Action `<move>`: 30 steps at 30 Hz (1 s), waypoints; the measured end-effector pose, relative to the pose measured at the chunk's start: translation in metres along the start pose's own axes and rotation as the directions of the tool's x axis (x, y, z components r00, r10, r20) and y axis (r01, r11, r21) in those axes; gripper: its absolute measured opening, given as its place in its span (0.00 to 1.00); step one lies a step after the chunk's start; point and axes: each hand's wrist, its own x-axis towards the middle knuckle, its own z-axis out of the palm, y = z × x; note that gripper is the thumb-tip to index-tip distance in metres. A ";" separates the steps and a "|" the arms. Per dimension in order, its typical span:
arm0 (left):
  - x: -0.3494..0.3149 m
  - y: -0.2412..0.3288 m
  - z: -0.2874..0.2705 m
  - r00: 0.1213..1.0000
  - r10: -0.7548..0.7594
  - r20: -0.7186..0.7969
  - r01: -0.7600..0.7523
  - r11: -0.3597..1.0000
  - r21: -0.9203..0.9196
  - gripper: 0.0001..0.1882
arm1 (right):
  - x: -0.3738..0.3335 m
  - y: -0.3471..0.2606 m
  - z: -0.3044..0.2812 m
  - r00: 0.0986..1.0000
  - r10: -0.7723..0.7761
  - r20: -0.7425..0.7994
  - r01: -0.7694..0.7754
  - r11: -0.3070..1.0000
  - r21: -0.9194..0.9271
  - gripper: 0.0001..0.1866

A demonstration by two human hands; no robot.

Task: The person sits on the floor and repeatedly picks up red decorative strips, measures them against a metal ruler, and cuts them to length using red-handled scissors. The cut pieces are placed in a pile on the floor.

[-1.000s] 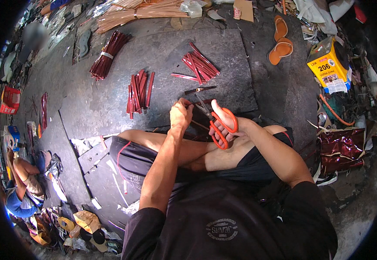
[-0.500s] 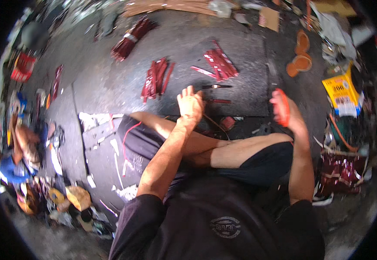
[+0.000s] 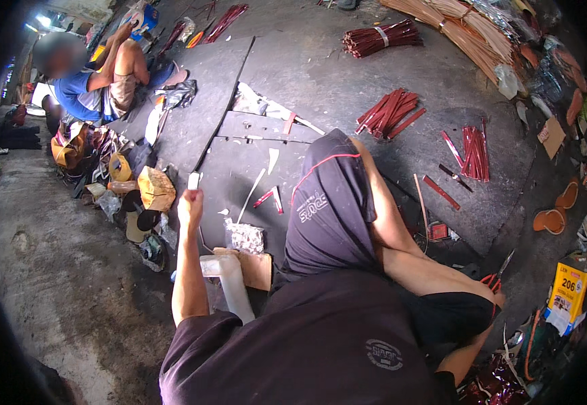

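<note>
Right hand (image 3: 499,297) grips orange-handled scissors (image 3: 489,281); left hand (image 3: 190,204) curls at white piece (image 3: 193,181), grip unclear. Far, glossy maroon strips (image 3: 387,113) on scuffed dark board (image 3: 314,81); rough floor (image 3: 64,263) left.

Left of the yellow box (image 3: 566,294), knee (image 3: 472,287) kinda blocks the right hand (image 3: 499,298), can't tell how it grips the scissors (image 3: 499,274).

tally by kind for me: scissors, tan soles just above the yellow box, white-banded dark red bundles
Orange-handled metal scissors: 1
Tan flat sole-shaped pieces: 2
White-banded bundle of dark red strips: 1
Total: 4
</note>
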 end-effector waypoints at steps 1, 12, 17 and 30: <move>-0.016 -0.037 0.005 0.994 -0.078 0.075 0.073 0.995 0.068 0.13 | -0.004 -0.009 -0.015 0.994 0.085 0.067 -0.082 0.996 -0.047 0.32; -0.094 -0.019 0.065 0.872 0.092 0.480 -0.185 0.971 0.150 0.29 | -0.140 -0.180 -0.205 0.867 -0.211 -0.451 0.459 0.691 0.558 0.27; -0.097 -0.031 0.076 0.898 0.094 0.429 -0.246 0.918 0.312 0.20 | -0.124 -0.222 -0.158 0.812 -0.296 -0.504 0.578 0.531 0.620 0.27; -0.073 0.008 0.082 0.807 0.134 0.576 -0.540 0.562 0.626 0.27 | -0.132 -0.206 -0.140 0.707 -0.419 -0.569 0.701 0.520 0.488 0.27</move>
